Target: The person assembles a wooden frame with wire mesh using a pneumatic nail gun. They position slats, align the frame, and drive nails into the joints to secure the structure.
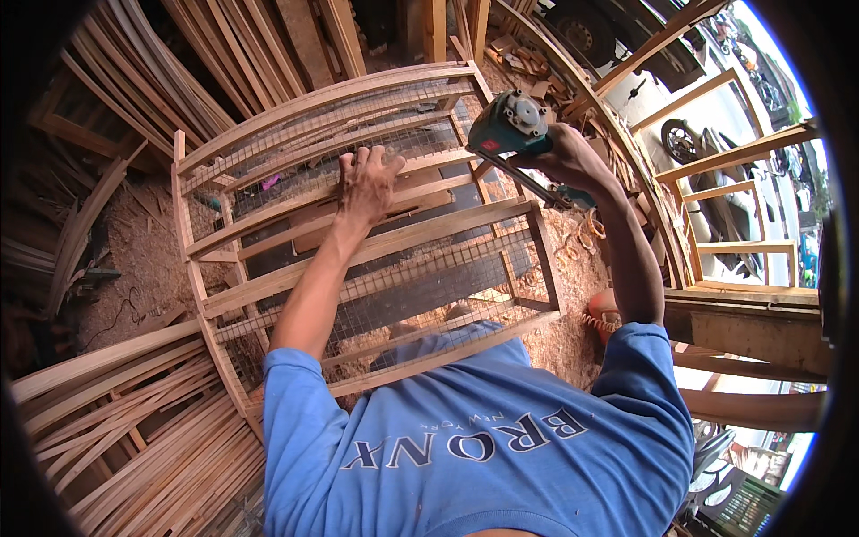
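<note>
A wooden cage frame (367, 242) with thin wire mesh (429, 277) lies in front of me, made of long slats and cross pieces. My left hand (367, 183) is closed over a middle slat (286, 219) of the frame, fingers curled at its far side. In my right hand (577, 161) is a dark green nail gun (510, 130), held by its grip. The gun is tilted over the frame's right end, near the corner post; whether its nose touches wood I cannot tell.
Long wooden strips (143, 430) are stacked at the lower left, and more stand at the upper left. Wood shavings (143, 268) cover the floor. A coiled orange hose (595, 322) lies to the right. Other wooden frames (716, 179) and a motorbike wheel (682, 141) stand farther right.
</note>
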The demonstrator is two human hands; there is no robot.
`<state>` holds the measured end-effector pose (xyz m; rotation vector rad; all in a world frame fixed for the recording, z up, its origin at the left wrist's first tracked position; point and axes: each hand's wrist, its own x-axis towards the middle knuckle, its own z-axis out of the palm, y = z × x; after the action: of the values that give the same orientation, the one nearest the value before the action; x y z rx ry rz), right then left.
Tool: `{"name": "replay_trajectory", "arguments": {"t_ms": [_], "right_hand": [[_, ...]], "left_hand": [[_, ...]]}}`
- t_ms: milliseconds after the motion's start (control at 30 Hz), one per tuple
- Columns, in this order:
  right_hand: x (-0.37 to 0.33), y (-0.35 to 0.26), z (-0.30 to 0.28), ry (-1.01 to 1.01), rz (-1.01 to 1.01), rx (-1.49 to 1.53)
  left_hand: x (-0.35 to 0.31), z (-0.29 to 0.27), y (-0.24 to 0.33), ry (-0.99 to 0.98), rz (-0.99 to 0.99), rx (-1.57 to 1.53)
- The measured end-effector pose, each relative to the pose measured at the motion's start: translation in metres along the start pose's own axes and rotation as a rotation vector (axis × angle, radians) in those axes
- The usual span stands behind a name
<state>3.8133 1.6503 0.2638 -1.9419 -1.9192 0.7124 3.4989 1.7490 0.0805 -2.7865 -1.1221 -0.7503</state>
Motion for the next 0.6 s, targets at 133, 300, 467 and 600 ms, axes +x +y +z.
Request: {"name": "replay_trajectory", "arguments": {"t_ms": [133,300,467,600], "right_hand": [[0.002,0.002,0.001,0.015,-0.069,0.05],[0.004,-0.001,0.001,-0.02,-0.073,-0.025],[0.01,-0.008,0.01,-0.059,-0.069,-0.005],[0.017,-0.014,0.013,-0.086,-0.057,-0.042]], "left_hand": [[-0.004,0.0,-0.002,0.076,0.083,0.038],[-0.005,-0.002,-0.004,0.07,0.166,0.126],[-0.005,0.002,-0.01,0.031,0.198,0.146],[-0.002,0.004,-0.014,0.081,0.242,0.13]]}}
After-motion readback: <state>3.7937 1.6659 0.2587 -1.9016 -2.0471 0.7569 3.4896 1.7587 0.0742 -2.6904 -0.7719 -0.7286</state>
